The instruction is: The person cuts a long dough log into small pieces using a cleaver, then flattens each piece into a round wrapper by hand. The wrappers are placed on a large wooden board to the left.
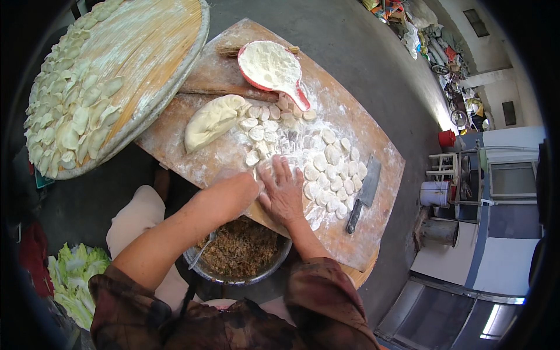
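Note:
My right hand (281,192) lies palm down on the floured wooden board (376,131), fingers spread, over some pale floury dough that it partly hides. Close against it on the left is my left hand (246,186), bent at the wrist and blurred; what its fingers hold cannot be made out. Flattened dough pieces (332,154) are scattered right of the hands, and smaller cut pieces (257,132) lie beyond them. A large lump of dough (214,120) rests farther left. The cleaver (371,181) lies near the board's right edge, its black handle towards me.
A red ladle of flour (271,65) sits at the back by a wooden rod (227,89). Filled dumplings (65,118) cover part of a round slatted tray (144,57). Below the board stands a metal bowl of filling (245,249) with a spoon (202,250). Cabbage leaves (76,275) are lower left.

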Motion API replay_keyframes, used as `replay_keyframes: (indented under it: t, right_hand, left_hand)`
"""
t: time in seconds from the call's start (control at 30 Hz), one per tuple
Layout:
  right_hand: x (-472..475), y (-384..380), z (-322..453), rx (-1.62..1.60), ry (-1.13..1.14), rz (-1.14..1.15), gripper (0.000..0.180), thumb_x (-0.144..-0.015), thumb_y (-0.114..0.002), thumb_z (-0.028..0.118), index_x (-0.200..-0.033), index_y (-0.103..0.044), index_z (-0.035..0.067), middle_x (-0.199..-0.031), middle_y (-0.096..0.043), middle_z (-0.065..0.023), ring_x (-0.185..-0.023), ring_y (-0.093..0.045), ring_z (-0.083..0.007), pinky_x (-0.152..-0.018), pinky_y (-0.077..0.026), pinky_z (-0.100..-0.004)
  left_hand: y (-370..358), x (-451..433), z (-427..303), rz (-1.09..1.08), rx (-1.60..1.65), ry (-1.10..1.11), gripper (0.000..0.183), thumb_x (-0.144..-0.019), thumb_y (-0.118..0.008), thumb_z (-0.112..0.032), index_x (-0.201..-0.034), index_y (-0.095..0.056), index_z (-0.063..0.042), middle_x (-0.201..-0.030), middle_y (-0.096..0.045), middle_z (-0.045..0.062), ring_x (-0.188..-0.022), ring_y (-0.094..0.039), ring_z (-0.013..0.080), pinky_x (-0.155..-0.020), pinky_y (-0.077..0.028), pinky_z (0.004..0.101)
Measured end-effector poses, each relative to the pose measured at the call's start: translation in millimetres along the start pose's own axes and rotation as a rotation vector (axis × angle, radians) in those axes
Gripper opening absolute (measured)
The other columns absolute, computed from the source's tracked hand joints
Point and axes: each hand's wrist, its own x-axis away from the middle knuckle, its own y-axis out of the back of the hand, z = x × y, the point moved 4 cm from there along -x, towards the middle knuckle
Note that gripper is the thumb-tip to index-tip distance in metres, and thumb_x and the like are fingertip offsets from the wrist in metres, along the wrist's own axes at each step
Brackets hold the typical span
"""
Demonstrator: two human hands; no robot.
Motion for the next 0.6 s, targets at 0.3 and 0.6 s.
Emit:
replay_keyframes:
  t: [0.3,0.6]
  right_hand:
    - [-7.1,4.1,-11.4,-0.032,-0.114,-0.017,0.060,-0.091,-0.053,0.045,-0.145,-0.040,0.024,-0.158,-0.021,-0.0114,-0.147,-0.016,-0.0307,-0.115,-0.011,-0.0551]
    - [-16.8,-2.8,-51.3,0.140,-0.307,-0.221,0.049,-0.092,-0.054,0.030,-0.139,-0.048,0.018,-0.143,-0.046,-0.0141,-0.129,-0.044,-0.0296,-0.101,-0.031,-0.0508]
  left_hand:
    - [14.6,12.6,-23.9,-0.005,0.018,-0.007,0.021,-0.088,-0.052,-0.006,-0.107,-0.061,-0.004,-0.097,-0.060,0.020,-0.089,-0.063,0.0386,-0.076,-0.052,0.0454]
    - [41.6,7.8,2.1,-0.028,0.002,0.119,0.022,-0.089,-0.052,-0.006,-0.109,-0.059,-0.003,-0.092,-0.059,0.019,-0.091,-0.062,0.0374,-0.078,-0.051,0.0439]
